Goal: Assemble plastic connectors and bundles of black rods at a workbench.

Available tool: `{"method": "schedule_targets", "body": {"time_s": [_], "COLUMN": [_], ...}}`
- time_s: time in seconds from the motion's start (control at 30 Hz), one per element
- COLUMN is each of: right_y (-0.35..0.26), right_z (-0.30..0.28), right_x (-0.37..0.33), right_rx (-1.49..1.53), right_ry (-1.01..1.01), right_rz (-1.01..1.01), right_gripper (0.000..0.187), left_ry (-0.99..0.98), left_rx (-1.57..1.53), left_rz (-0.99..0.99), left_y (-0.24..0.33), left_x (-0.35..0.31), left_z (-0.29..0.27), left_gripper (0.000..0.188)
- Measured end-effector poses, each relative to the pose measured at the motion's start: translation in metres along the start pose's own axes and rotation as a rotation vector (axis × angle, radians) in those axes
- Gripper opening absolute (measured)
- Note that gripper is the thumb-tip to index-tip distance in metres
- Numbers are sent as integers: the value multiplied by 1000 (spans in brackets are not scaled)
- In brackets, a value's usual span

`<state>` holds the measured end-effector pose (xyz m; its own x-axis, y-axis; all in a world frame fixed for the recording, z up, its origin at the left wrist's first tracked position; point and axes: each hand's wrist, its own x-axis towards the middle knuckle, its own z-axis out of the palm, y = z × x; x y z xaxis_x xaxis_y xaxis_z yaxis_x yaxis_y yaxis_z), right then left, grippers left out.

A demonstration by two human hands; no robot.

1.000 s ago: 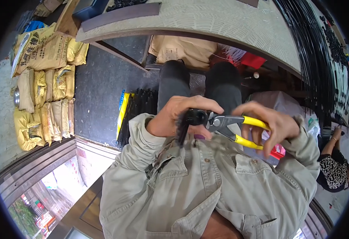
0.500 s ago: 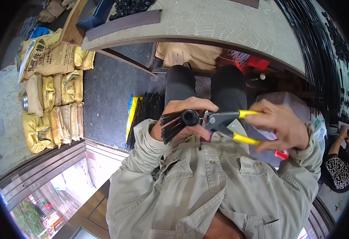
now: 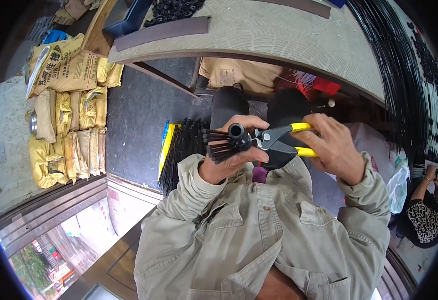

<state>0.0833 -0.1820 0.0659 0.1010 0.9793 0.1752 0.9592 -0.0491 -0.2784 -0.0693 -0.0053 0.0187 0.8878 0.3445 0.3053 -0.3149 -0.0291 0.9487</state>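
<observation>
My left hand [image 3: 218, 170] is closed around a black plastic piece [image 3: 240, 142], which has a hollow round end and several thin black prongs fanning to the left. In my right hand [image 3: 333, 145] is a pair of cutting pliers [image 3: 274, 136] with yellow handles. Its jaws meet the right side of the black piece, between the left fingers and thumb; whether they bite into it I cannot tell. To the left of my left hand stands a bunch of black rods [image 3: 183, 155] beside a yellow strip [image 3: 168, 149].
A worktable [image 3: 259, 27] spans the far side, bearing a pile of small black parts [image 3: 171, 11]. Long black strands [image 3: 394, 65] hang at its right. Stacked sacks [image 3: 69, 115] stand at left. A co-worker [image 3: 424, 215] sits at far right, near a clear plastic bag [image 3: 398, 185].
The pliers' handles have come closer together as my right hand moved left and its fingers closed. The black piece has tilted and risen slightly in my left hand.
</observation>
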Motion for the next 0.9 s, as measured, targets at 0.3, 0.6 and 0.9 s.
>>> {"method": "schedule_targets", "body": {"time_s": [0.3, 0.6, 0.9], "right_y": [-16, 8, -9], "right_z": [65, 26, 64], "right_x": [8, 38, 11], "right_rx": [973, -728, 714], "right_ry": [295, 534, 511], "right_rz": [97, -146, 155], "right_gripper": [18, 37, 46], "left_ry": [29, -63, -53], "left_rx": [-164, 279, 85], "left_rz": [-148, -135, -115], "left_y": [10, 22, 18], "left_x": [4, 0, 5], "left_z": [-6, -27, -15], "left_gripper": [92, 80, 81]}}
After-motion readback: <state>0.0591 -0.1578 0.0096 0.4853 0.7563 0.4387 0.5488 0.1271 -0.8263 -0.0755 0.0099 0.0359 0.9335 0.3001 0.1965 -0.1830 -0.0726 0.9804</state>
